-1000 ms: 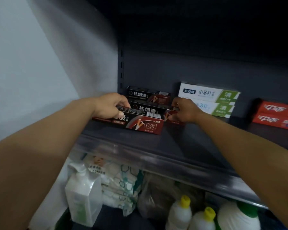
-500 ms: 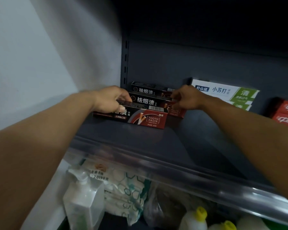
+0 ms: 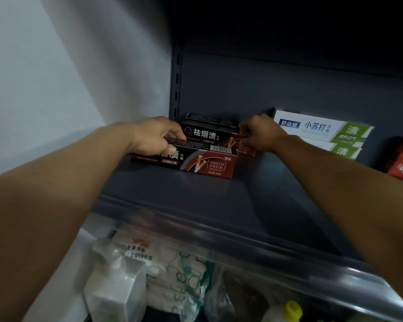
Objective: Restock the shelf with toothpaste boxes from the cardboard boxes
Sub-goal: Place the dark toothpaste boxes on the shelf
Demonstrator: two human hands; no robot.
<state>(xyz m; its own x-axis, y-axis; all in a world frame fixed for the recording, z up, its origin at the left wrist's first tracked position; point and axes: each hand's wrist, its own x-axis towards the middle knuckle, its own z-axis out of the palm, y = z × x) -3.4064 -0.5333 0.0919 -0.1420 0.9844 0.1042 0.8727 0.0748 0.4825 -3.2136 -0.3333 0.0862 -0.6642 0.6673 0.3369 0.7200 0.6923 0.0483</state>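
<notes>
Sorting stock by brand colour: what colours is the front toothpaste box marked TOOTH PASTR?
Black with a dark red right end, in the head view: front toothpaste box.

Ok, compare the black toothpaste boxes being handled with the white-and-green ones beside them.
The black toothpaste boxes are dark with a red end; the white-and-green toothpaste boxes are pale with a green end. The black ones are held by the left hand and right hand; the white-and-green ones are untouched. Both lie stacked lengthwise on the same dark shelf.

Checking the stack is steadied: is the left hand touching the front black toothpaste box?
Touching. The head view shows the left hand with its thumb pressed on the front black toothpaste box, no gap visible.
</notes>
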